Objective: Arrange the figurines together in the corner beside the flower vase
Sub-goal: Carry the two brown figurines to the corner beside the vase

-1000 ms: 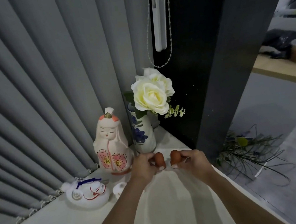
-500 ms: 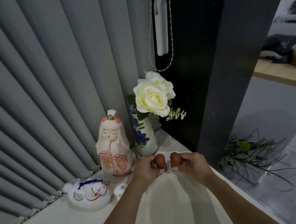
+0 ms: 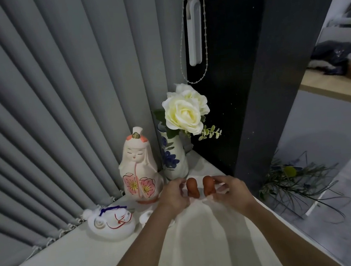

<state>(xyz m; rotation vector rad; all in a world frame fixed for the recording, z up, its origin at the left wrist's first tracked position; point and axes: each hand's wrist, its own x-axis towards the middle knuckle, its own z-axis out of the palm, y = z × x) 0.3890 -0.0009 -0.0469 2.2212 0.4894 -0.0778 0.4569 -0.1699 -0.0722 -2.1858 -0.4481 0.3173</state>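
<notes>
A blue-flowered white vase (image 3: 173,154) with cream roses (image 3: 184,112) stands in the corner of a white ledge (image 3: 80,262). Left of it stands a tall pale doll figurine (image 3: 139,169) with pink flowers on its robe. In front of the vase, my left hand (image 3: 173,194) grips a small brown figurine (image 3: 192,187) and my right hand (image 3: 230,186) grips a second brown figurine (image 3: 208,184), side by side and a finger's width apart. A white animal figurine (image 3: 112,223) lies further left, with a small white piece (image 3: 145,217) beside it.
Grey vertical blinds (image 3: 58,101) back the ledge, their bead chain and white pull (image 3: 194,31) hanging above the roses. A dark pillar (image 3: 264,101) bounds the corner on the right. Beyond the ledge's right edge, loose plant stems (image 3: 292,183) lie on the floor.
Both hands with the brown figurines have stayed in front of the vase; the two figurines now stand slightly further apart. The view has tilted a little.
</notes>
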